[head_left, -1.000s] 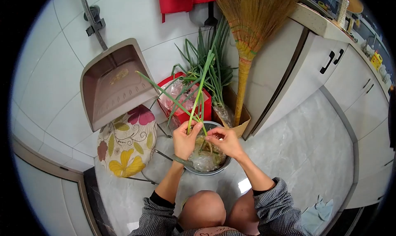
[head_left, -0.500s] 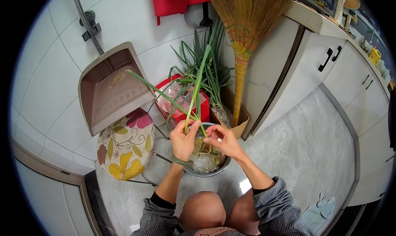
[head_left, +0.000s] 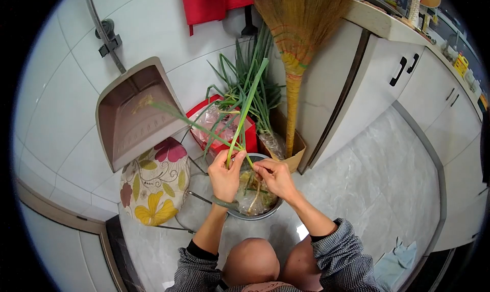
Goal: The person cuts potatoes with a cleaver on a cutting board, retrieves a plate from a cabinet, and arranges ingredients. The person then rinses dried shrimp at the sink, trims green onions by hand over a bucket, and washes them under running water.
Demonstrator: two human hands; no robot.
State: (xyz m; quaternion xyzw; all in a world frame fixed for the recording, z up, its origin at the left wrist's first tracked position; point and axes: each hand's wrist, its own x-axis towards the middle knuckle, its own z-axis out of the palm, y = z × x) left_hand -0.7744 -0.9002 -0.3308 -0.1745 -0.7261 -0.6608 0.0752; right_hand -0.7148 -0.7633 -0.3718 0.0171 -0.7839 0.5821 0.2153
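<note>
My left hand (head_left: 224,179) is closed around a green onion (head_left: 246,108), whose long leaves fan up and to the left above the fingers. Close by on the right, my right hand (head_left: 274,178) pinches the lower end of the same onion. Below its fingertips a thin pale strip (head_left: 254,199) hangs down; whether it is stem or peeled skin I cannot tell. Directly under both hands stands a grey bin (head_left: 250,218) lined with clear plastic, with scraps inside.
Behind the bin are a red bag (head_left: 249,136) and a cardboard box (head_left: 297,158) with more green onions (head_left: 258,83). A broom (head_left: 293,98) leans by the cabinet. At left, a dustpan (head_left: 138,121) overhangs a flowered stool (head_left: 153,190). A pale cloth (head_left: 398,261) lies lower right.
My right fingers have closed in on the onion's lower end. A pale strip now hangs longer beneath them. The left hand keeps its hold; the view has shifted slightly.
</note>
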